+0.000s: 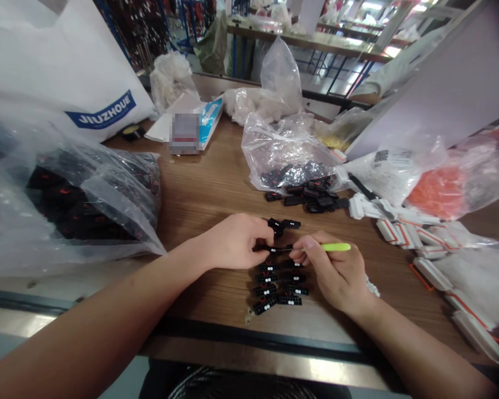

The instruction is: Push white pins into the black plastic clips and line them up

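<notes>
Thumb and forefinger of my left hand (237, 241) are closed on a small black plastic connector housing (271, 250). My right hand (336, 271) grips a thin pick-like tool with a lime-green handle (336, 247). Its slim shaft points left, and the tip reaches the held housing; whether it enters is too small to tell. Below both hands, black connector housings with white dots (267, 278) lie in two columns on the wooden table (199, 194). Beyond my fingers lie a few more housings (291, 224).
A clear bag of black parts (95, 194) stands at left. Loose black housings (316, 197) spill from another clear bag (291, 144) at the back. White parts with orange edging (436, 235) line the right side, beside an orange bag (438, 191). A booklet (211, 119) lies behind.
</notes>
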Tool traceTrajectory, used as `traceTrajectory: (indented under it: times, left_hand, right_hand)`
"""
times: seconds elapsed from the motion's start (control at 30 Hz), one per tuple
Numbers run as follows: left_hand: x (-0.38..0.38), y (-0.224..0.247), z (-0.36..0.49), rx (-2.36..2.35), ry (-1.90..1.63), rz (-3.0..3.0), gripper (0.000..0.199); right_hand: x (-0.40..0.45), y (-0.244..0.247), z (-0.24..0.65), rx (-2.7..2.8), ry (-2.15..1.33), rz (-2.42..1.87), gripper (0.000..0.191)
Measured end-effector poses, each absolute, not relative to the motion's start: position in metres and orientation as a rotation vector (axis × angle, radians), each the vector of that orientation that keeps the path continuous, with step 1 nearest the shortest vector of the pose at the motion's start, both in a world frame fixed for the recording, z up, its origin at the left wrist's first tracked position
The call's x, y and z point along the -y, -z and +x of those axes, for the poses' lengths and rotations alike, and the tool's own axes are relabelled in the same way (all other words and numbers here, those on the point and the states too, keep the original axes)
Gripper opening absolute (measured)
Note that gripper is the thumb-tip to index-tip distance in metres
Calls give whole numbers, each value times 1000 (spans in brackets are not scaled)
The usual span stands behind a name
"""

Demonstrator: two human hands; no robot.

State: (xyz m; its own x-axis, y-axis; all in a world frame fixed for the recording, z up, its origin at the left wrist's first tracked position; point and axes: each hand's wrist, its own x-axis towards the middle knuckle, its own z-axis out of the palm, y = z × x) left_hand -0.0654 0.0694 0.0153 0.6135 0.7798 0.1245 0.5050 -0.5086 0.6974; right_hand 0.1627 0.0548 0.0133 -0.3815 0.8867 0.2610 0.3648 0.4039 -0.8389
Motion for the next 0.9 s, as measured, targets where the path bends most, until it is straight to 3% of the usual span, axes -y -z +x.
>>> traceTrajectory:
  times: [0.23, 0.9]
  left_hand:
    - [-69, -18, -64, -1005, -562, 2187, 24]
    - [-69, -16, -65, -1007, -573, 2200, 18]
  right_hand:
    - [-53, -20, 160, 2123, -801, -1080, 25]
    - [-53, -17, 156, 1932, -842, -1047, 27]
